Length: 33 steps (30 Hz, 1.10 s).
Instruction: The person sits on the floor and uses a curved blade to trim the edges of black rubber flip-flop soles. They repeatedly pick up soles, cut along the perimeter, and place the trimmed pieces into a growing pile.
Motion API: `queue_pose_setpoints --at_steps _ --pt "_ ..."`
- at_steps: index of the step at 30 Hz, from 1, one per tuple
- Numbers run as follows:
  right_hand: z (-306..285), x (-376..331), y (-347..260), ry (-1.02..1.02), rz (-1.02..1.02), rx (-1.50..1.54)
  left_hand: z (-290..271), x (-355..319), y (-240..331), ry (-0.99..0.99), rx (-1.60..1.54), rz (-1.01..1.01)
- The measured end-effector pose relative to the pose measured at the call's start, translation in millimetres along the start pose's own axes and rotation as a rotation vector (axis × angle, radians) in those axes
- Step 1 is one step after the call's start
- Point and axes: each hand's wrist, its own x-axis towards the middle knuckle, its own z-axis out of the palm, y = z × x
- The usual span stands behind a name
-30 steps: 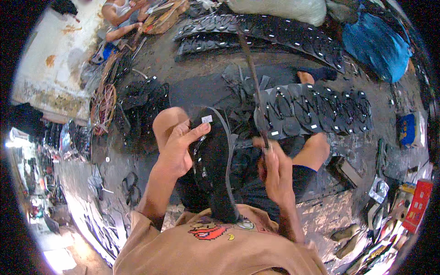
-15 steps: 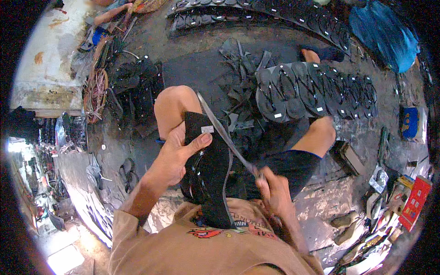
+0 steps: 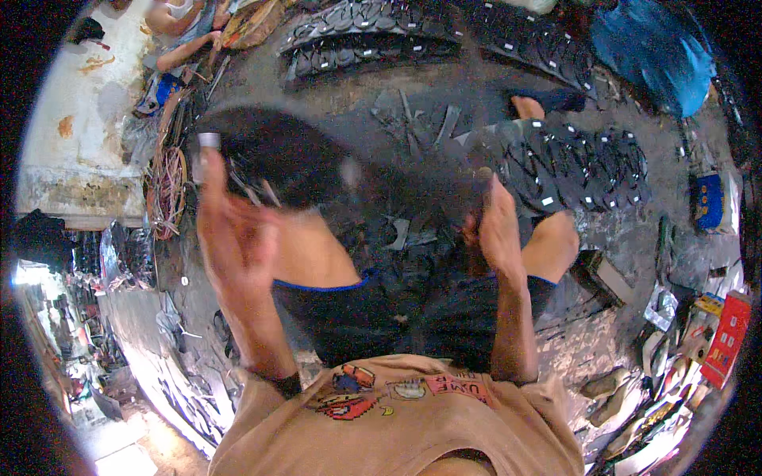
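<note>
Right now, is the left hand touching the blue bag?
No, the left hand holds a black sandal, and the blue bag lies far off.

The middle is dim; harsh light enters around 8 to 9 o'clock, burning out to white, and paler light patches the floor [image 3: 548, 349] at 4. Motion smears the left hand [image 3: 246, 234] and sandal [image 3: 278, 159]; the right hand [image 3: 500, 226] is softly blurred. Grain speckles the dark, curving rim.
</note>
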Motion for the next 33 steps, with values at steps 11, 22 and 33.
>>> queue_pose_setpoints --at_steps 11,22,33 --pt "-19 -177 4 0.062 -0.064 -0.285 57 -9 -78 0.051 -0.482 -0.302" --pt "-40 -165 7 -0.039 0.062 -0.559 28 -55 -125 -0.035 -0.251 -0.48" --pt "4 -85 -23 -0.326 -0.119 -0.483 -21 -69 -138 -0.064 0.009 -0.349"
